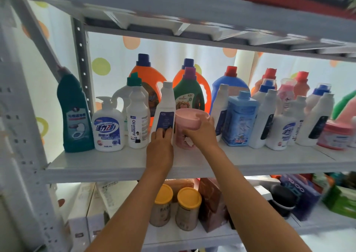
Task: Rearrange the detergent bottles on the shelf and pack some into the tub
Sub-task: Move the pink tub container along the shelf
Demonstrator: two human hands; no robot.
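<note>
Head view, both arms reaching up to the middle shelf [115, 163]. Right hand [202, 134] curled round a pink jar [189, 125], thumb and fingers wrapping its side just under the lid. Jar stands on the shelf board, front row, roughly centre. Left hand [159, 145] lies against the base of a tall white bottle with a dark blue label [165, 109]; fingertips reach onto the label, fingers fairly straight. Whether the thumb wraps behind, cannot tell. Bottle and jar stand just beside each other, possibly touching.

Outward: left of the white bottle, a short white "Oil enemy" bottle [137, 122], a pump bottle [107, 128] and a teal angled-neck toilet cleaner [74, 114]. Right of the jar, a blue square bottle [239, 120] and a tight cluster of white bottles. Big orange, green and blue jugs behind. No tub visible.

Risks, as judged: the tall white bottle is narrow and leans a little; a push low at its base could tip it into the "Oil enemy" bottle and start a chain. Lifting the jar through close neighbours could clip the blue square bottle.

Writing: "Oil enemy" reads clearly. Pump bottle shows Chinese characters followed by "28". Other labels too blurred.
</note>
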